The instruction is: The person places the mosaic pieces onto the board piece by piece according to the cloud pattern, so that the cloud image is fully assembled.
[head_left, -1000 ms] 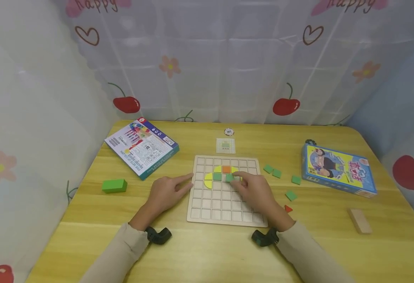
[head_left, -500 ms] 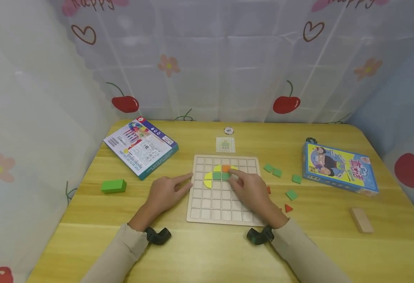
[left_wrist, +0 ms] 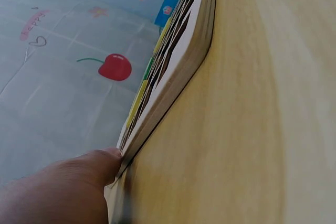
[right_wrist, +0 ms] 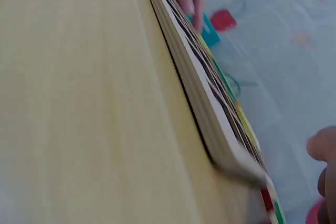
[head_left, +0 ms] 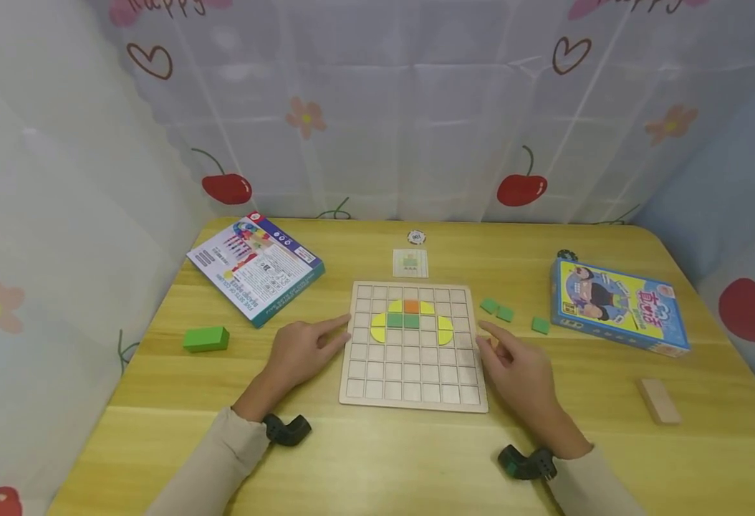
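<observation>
A wooden grid board lies on the table between the hands. Set in its cells are two green square tiles, side by side, an orange square tile and several yellow quarter-round pieces. My left hand touches the board's left edge with extended thumb and index finger; the left wrist view shows the thumb against the rim. Just off the right edge, my right hand hovers with relaxed fingers and nothing seen in them. It hides part of the table beside the board. Behind the board lies a small pattern card.
Loose green tiles lie right of the board, near a blue game box and a plain wooden block. Leftward are a green block and a white-purple box. A chip sits behind the card.
The right hand has let go of a green tile, now beside the other green one on the board, and moved right off the board. The left hand has stayed at the left edge.
</observation>
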Tool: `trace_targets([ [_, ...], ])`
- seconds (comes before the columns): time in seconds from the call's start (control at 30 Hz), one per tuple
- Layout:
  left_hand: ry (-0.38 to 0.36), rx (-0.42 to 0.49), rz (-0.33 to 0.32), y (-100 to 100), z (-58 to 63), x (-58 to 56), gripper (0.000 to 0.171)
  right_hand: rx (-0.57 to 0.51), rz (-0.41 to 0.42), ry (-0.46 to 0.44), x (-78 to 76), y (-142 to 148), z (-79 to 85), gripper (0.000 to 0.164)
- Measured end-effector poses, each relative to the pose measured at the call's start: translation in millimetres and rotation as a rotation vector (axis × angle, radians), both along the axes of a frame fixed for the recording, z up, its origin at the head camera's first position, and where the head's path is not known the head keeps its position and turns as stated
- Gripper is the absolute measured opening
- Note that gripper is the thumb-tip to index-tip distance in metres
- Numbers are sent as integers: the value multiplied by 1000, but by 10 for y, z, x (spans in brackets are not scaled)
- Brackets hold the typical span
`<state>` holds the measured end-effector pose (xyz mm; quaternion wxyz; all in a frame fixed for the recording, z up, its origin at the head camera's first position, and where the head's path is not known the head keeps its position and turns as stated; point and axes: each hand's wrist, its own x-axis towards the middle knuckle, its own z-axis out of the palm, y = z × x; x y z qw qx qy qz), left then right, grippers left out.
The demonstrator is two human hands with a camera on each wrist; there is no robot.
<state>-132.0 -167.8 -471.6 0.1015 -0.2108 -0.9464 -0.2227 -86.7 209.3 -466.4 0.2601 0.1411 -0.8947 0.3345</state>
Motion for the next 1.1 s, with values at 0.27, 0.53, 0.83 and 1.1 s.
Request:
trace_targets([
  [0.27,-6,-1,-3,-9,3,8,38,56,-133,-151,252,491,60,28],
  [0.53,-7,0,-10,1,6,5,38,78,-298,-265,404,642,81,38],
  [0.83,-31,10,-3,6,33,-1,38,163,-346,-305,371,615,68,40],
  [1.1,-24,3,-2,-1,26,0,38,173,-349,-219,355,559,31,33],
])
